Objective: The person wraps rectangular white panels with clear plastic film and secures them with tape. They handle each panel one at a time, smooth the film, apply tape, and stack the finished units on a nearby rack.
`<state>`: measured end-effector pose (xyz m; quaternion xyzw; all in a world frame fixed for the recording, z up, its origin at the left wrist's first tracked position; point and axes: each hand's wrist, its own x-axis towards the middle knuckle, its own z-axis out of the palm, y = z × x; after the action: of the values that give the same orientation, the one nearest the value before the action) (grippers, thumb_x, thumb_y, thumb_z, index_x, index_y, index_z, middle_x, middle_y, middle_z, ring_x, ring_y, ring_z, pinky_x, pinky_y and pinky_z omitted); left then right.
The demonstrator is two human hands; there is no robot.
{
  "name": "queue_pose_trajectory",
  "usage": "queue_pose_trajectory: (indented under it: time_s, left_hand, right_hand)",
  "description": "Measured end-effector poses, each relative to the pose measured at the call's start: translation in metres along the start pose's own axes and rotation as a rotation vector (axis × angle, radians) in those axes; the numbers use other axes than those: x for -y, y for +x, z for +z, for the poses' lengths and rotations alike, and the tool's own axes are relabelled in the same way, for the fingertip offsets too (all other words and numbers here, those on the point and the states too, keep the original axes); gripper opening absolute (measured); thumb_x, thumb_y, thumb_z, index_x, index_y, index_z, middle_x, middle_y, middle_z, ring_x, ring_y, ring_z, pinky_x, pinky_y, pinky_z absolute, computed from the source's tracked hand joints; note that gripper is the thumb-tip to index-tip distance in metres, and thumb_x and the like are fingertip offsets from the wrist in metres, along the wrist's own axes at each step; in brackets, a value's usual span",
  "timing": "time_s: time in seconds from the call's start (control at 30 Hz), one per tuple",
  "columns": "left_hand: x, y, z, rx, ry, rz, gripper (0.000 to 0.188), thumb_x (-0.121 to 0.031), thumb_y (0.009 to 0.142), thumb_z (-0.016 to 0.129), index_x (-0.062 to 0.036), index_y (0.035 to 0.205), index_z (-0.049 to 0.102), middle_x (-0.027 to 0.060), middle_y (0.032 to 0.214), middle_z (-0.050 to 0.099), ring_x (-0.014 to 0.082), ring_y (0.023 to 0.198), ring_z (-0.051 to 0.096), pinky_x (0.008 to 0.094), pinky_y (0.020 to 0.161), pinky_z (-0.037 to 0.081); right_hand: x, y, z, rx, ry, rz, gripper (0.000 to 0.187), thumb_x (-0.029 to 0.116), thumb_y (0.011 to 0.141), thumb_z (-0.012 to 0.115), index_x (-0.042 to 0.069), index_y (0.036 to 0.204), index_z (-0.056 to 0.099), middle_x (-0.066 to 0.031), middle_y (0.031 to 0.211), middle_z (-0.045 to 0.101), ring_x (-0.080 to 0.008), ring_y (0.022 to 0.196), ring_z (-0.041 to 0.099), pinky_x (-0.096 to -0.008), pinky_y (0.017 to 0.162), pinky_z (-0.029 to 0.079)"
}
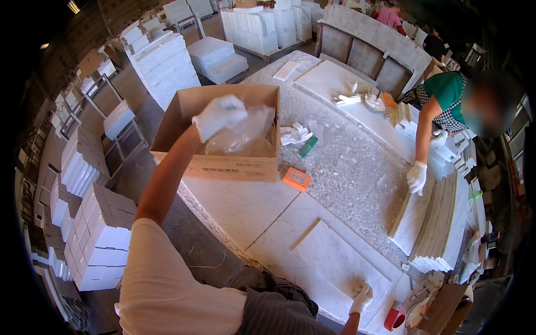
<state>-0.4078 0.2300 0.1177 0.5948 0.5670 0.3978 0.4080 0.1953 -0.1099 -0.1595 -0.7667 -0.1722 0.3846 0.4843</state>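
Note:
My left hand (219, 118), in a white knit glove, reaches into an open cardboard box (223, 167) standing on the worktable. Its fingers are closed on a clear plastic bag (245, 134), which is crumpled inside the box. At the table's near edge my right hand (362, 298), also gloved, grips the near right corner of a pale marble tile (340, 257). That tile lies over larger marble slabs (245, 206); the undersides of the right fingers are hidden.
An orange block (296, 178), a green block (307, 147) and white gloves (295, 134) lie beside the box. Across the table, a co-worker's gloved hand (416, 177) touches a row of upright tiles (441, 218). A red tape dispenser (395, 316) sits near my right hand.

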Motion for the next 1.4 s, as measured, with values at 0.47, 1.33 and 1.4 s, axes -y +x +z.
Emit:
queue_pose_trajectory:
  time_s: [0.47,1.33,1.4]
  left_hand:
    - [-0.079,0.021,0.025,-0.341,0.242,0.691,0.012,-0.011,0.088,0.068,-0.0045,0.093,0.059,0.0102,0.104,0.067,0.0196,0.097,0.063,0.0335,0.089,0.048]
    - [0.125,0.032,-0.023,-0.788,0.098,-0.167,0.029,-0.026,0.084,0.073,-0.0083,0.105,0.062,0.0063,0.111,0.065,0.0208,0.11,0.06,0.0373,0.088,0.048]
    - [0.106,0.032,0.0,-0.756,0.107,-0.04,0.013,-0.019,0.084,0.074,-0.0082,0.087,0.067,0.0058,0.098,0.067,0.0234,0.1,0.062,0.0372,0.087,0.046]
  right_hand:
    - [-0.007,0.005,0.002,-0.024,0.051,-0.046,0.032,0.021,0.098,0.048,-0.006,0.09,0.063,-0.0047,0.056,0.054,-0.0101,0.041,0.044,-0.0244,0.036,0.032]
    - [0.001,-0.004,0.008,-0.028,-0.011,-0.084,0.035,0.024,0.099,0.046,-0.004,0.088,0.064,-0.0045,0.055,0.054,-0.0098,0.04,0.045,-0.0247,0.035,0.032]
    - [-0.002,-0.002,0.003,-0.043,0.027,-0.06,0.034,0.025,0.099,0.047,-0.003,0.087,0.063,-0.0042,0.055,0.054,-0.0097,0.04,0.045,-0.025,0.035,0.032]
